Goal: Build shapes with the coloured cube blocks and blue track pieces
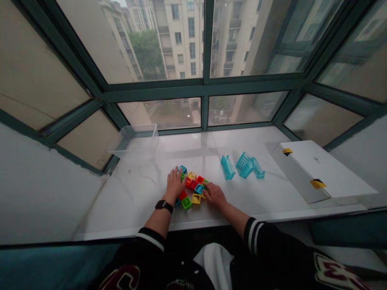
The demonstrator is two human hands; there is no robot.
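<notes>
A cluster of small hollow plastic blocks in red, yellow, green and blue lies between my hands on the white marble-patterned sill. My left hand (175,183) rests over the cluster's left side, fingers stretched out and partly covering a green block. Just beyond its fingertips is a blue block (182,169). My right hand (215,195) touches the right edge with its fingers spread, partly hiding green and yellow blocks. Toward the middle sit a red block (193,184) and a blue block (199,189). Nearest me are a green block (186,203) and a yellow block (196,199).
Several translucent teal ribbed plastic pieces (244,164) lie to the right. A clear plastic bin (136,141) stands at the back left. On the right is a white box (328,167) with yellow-and-black tabs. Green-framed windows (205,86) close off the back and sides.
</notes>
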